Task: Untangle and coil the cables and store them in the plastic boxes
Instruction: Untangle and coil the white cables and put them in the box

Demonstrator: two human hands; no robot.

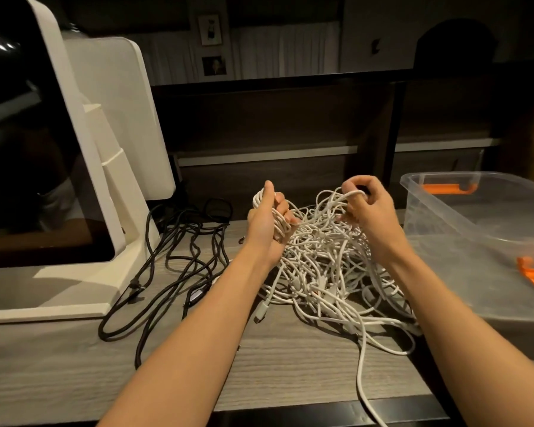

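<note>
Working on tangled heap of thin white cables (324,266), lying on grey wood-grain desk (275,365) directly beneath and between both hands. Left hand (267,223) gripping a gathered bundle of white loops; right hand (367,208) pinching a single strand lifted off the heap. Clear plastic box with orange latches (475,229) just right of right hand, no cables inside. Loose black cables (179,257) left of left hand. Judged light, limp, snag-prone: best held near a free plug end, drawn gently.
</note>
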